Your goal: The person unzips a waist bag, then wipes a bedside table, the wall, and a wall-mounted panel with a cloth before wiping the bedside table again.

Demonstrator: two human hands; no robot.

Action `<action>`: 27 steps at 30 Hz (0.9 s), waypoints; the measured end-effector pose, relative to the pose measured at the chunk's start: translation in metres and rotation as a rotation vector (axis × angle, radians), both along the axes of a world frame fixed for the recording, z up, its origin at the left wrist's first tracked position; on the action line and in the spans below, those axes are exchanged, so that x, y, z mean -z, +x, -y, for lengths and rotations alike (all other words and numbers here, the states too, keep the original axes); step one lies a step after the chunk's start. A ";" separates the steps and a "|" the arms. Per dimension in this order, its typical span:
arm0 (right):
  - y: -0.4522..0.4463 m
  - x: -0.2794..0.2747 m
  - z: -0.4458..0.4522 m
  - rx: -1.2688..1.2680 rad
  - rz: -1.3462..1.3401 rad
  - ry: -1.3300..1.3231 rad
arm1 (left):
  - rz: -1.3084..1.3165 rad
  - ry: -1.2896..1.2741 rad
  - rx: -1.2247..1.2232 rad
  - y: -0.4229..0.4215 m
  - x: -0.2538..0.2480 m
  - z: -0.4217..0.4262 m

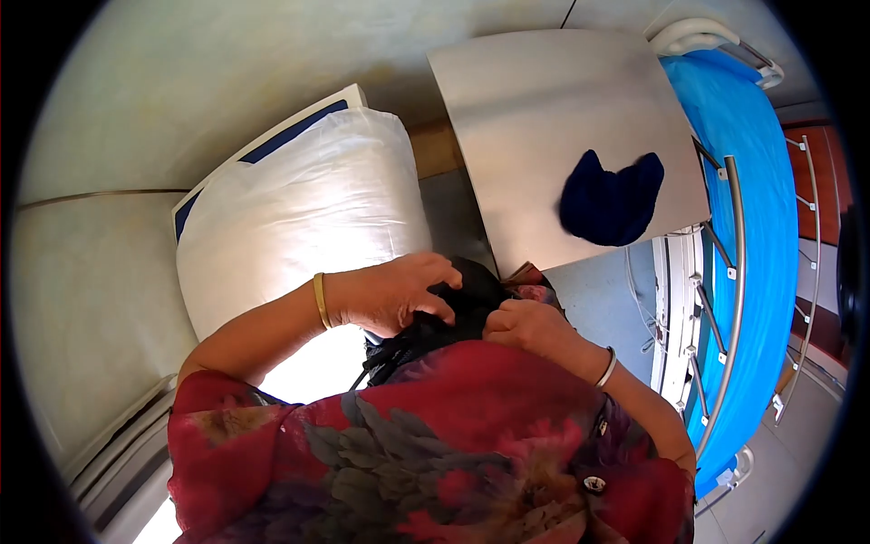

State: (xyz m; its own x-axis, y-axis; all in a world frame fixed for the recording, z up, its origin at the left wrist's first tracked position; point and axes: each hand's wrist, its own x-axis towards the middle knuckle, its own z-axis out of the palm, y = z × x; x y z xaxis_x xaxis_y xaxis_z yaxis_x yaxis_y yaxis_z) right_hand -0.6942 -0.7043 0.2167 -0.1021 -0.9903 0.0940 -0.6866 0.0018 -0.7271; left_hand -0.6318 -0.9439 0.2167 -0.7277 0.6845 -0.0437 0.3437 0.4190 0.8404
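My left hand (394, 292), with a gold bracelet at the wrist, is at the black cloth (471, 299) in front of my body, its fingers apart and curved over the cloth's left side. To the right of it, my right hand (535, 331) has its fingers closed on the edge of the red floral garment (489, 381). A patterned fold of fabric lies just above this hand. The lower part of the black cloth is hidden behind the garment.
A white pillow (308, 213) leans on a headboard at the left. A dark blue cloth item (613, 199) lies on a metallic tabletop (544, 109). At the right stands a blue-covered bed (757, 254) with metal side rails (739, 272). A cable hangs below the tabletop.
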 end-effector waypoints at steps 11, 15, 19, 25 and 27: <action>-0.002 0.000 0.005 -0.005 -0.042 -0.045 | 0.014 0.164 -0.293 0.015 0.016 0.013; -0.001 -0.006 0.006 0.021 0.015 -0.086 | 0.050 0.302 -0.537 0.023 0.013 0.013; -0.003 -0.013 0.007 -0.003 0.068 -0.086 | 0.028 0.187 -0.649 0.019 0.006 0.016; -0.004 -0.013 0.004 -0.011 0.062 -0.099 | 0.190 0.187 -0.847 0.014 0.012 0.017; -0.004 -0.012 0.004 -0.001 0.068 -0.103 | 0.263 0.216 -0.838 0.013 0.013 0.017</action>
State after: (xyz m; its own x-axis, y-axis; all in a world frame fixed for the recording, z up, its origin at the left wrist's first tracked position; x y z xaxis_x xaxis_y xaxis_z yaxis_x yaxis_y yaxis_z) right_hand -0.6980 -0.7086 0.2289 -0.1109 -0.9758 0.1882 -0.6357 -0.0759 -0.7682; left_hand -0.6191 -0.9614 0.2035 -0.9760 -0.0532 -0.2111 -0.2176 0.2689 0.9383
